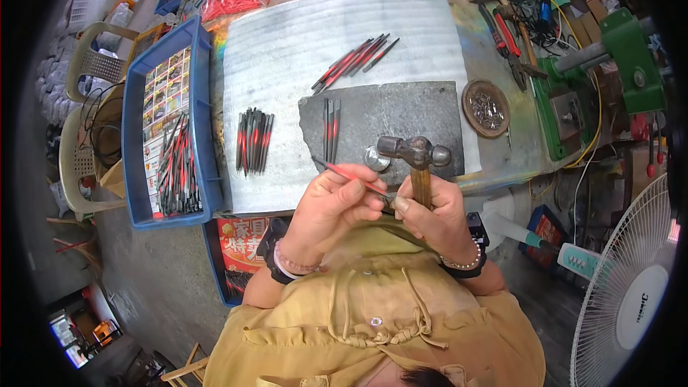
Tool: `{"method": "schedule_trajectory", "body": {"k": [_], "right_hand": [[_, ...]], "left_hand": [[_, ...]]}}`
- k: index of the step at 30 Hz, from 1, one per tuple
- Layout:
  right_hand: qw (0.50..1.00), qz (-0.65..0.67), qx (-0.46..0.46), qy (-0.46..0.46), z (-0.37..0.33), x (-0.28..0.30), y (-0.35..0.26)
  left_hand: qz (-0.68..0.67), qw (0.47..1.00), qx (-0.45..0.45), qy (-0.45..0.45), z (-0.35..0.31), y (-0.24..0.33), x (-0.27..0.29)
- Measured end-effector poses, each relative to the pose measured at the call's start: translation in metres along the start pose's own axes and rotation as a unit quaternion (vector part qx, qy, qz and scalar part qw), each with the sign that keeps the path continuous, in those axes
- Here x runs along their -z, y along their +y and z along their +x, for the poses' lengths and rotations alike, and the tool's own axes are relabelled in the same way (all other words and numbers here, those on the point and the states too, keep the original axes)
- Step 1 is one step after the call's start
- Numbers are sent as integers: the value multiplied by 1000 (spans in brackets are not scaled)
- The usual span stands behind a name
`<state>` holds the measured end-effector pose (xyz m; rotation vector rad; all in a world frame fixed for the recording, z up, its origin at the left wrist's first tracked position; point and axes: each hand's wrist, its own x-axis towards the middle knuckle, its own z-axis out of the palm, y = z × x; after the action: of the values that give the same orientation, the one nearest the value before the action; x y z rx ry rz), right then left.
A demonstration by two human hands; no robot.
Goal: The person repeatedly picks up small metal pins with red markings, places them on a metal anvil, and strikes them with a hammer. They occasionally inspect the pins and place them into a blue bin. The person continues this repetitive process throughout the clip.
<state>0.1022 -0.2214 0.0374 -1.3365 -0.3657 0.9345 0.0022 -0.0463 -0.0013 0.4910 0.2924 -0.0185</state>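
My left hand [331, 206] is closed around a slim red-and-black rod [364, 181], which slants across my fingers. In my right hand [443, 221] a hammer [421, 185] is gripped by its wooden handle, head up. The right thumb and fingertips also meet at the rod's near end; a small piece there is too small to name. Beyond my hands lies a dark stone slab [419, 111], with a few similar rods [331, 129] on its left part and a shiny round metal piece [376, 158] partly behind the hammer head.
A row of rods [254, 140] lies left of the slab, and a loose group [355, 61] beyond it, on white foam sheet [287, 36]. A blue crate [209, 193] at left holds more. Right are a brown bowl [487, 129], pliers [510, 50], a green machine [555, 122] and a fan [623, 294].
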Motion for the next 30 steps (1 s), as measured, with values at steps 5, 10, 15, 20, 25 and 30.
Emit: {"method": "schedule_trajectory", "body": {"k": [5, 10, 15, 20, 25, 30], "right_hand": [[998, -41, 52, 0, 2, -2, 4], [995, -65, 73, 1, 2, -1, 5], [996, -81, 41, -2, 0, 2, 3], [989, -113, 92, 9, 2, 0, 6], [977, -165, 133, 19, 3, 0, 9], [971, -180, 154, 17, 3, 1, 10]], "left_hand": [[-49, 998, 24, -36, 1, -1, 3], [-72, 996, 30, -35, 3, -1, 2], [-77, 996, 34, -8, 4, -3, 0], [-30, 1000, 4, -6, 2, -2, -2], [34, 999, -34, 25, -1, -2, -6], [-1, 999, -16, 38, 0, -1, -6]]}}
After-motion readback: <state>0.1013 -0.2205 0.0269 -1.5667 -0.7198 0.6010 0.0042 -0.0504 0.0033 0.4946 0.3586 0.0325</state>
